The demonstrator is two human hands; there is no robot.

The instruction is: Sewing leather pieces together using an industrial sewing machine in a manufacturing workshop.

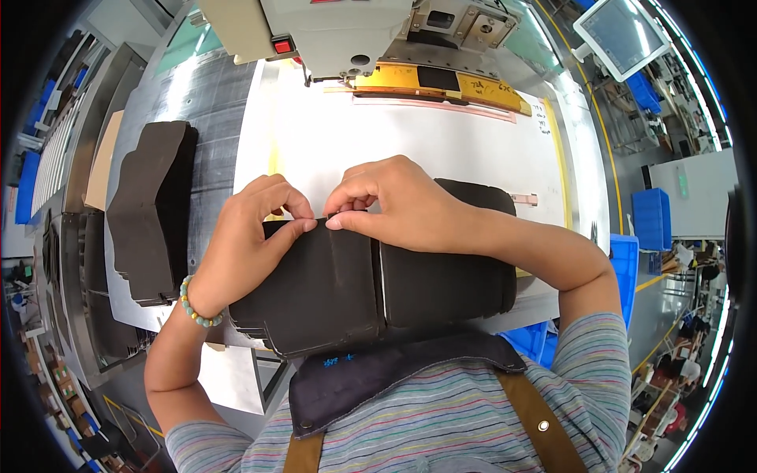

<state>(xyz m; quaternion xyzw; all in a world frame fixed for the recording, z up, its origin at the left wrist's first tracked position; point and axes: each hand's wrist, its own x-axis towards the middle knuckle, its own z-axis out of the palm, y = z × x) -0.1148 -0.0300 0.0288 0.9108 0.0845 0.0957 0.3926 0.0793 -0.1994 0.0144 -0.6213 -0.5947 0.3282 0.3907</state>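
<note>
A stack of dark brown-black cut panels (323, 292) lies in front of me at the table's near edge. My left hand (256, 229), with a beaded bracelet at its wrist, is closed in a pinch at the far edge of the top panel. Close beside it, my right hand (406, 205) pinches the same edge between thumb and curled fingers. The two thumb tips are a small gap apart. A second stack of dark panels (445, 288) sits just to the right, partly beneath my right forearm.
Another stack of dark panels (154, 213) stands on the metal tabletop (217, 118) at left. Ahead is a sewing machine head (339, 35) above a yellow clamp bar (441, 85) and a white sheet (315, 134). A screen (621, 35) and blue bins (651, 219) are at right.
</note>
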